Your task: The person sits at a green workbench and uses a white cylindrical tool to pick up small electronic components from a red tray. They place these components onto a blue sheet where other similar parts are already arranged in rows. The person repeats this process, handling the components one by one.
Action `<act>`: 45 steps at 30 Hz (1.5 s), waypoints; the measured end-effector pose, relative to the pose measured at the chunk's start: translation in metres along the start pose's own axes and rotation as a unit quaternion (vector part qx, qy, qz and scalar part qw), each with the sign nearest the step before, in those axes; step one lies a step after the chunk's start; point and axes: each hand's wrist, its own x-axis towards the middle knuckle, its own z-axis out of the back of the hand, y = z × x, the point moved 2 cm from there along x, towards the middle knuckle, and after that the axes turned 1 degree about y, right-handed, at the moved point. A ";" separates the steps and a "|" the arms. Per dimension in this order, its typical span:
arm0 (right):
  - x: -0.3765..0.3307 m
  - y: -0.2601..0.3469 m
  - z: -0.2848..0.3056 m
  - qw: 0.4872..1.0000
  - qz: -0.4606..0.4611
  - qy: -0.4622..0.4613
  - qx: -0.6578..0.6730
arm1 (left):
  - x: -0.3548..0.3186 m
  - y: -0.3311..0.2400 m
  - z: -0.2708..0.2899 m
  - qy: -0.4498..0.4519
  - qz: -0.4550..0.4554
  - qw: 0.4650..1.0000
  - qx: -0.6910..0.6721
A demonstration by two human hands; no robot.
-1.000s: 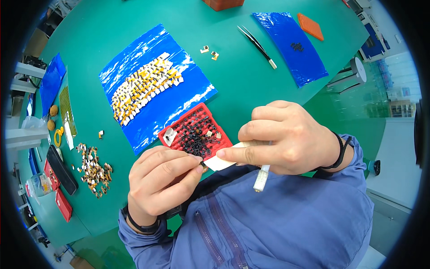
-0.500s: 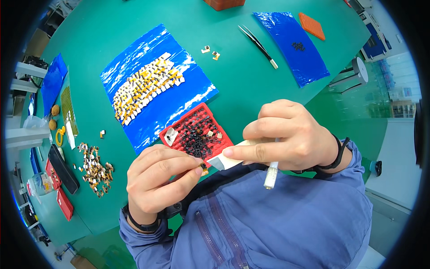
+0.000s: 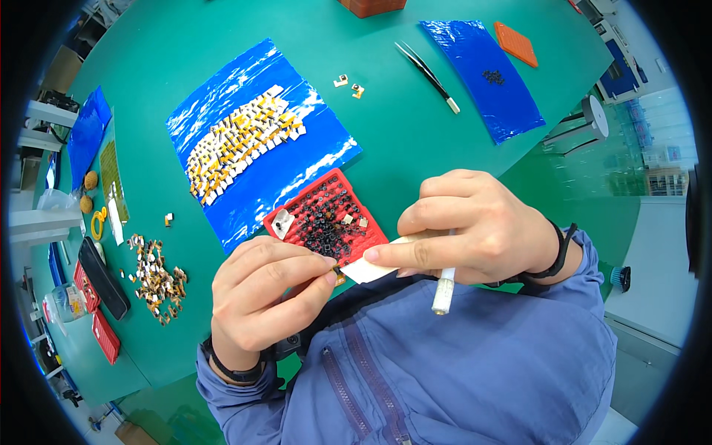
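Observation:
My left hand (image 3: 271,293) pinches a small amber-and-black electronic part (image 3: 340,278) between thumb and fingertip; most of it is hidden. In my right hand (image 3: 475,230) is a pale, flat blade (image 3: 368,271) with a slanted tip, thumb lying along it. Its tip is at the small part; whether they touch I cannot tell. A white stick with a worn end (image 3: 443,293) also pokes out below my right fingers. Just beyond both hands lies a red tray (image 3: 371,236) with many tiny black pieces (image 3: 322,226) and a few pale bits.
A blue sheet (image 3: 245,67) carries rows of white-and-amber parts (image 3: 245,144). Loose parts are heaped (image 3: 157,282) at left, near a black case (image 3: 104,278) and yellow scissors (image 3: 99,222). Tweezers (image 3: 429,76) and another blue sheet (image 3: 482,96) with black pieces lie farther right.
My right hand has shifted slightly left, bringing the blade tip closer to the small part. The blade has tilted, its grey face now looking pale. My left hand has barely moved.

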 end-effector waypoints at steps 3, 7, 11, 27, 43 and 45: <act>0.001 0.000 -0.001 1.000 -0.002 0.003 0.010 | 0.000 -0.001 0.000 0.003 -0.004 1.000 0.004; 0.002 -0.003 -0.002 1.000 0.005 0.008 0.016 | -0.002 0.000 -0.001 0.006 0.006 1.000 -0.016; 0.002 -0.002 0.000 1.000 0.011 0.003 0.017 | -0.005 0.002 -0.003 -0.005 0.029 0.996 -0.079; 0.000 -0.001 -0.005 0.996 0.061 -0.068 -0.008 | -0.008 0.007 -0.004 -0.036 0.089 0.961 -0.258; -0.004 -0.006 -0.003 0.997 0.029 -0.064 0.005 | -0.006 0.006 -0.004 -0.046 0.079 0.974 -0.207; -0.004 -0.006 -0.003 0.998 0.029 -0.061 0.010 | -0.006 0.006 -0.004 -0.045 0.078 0.975 -0.201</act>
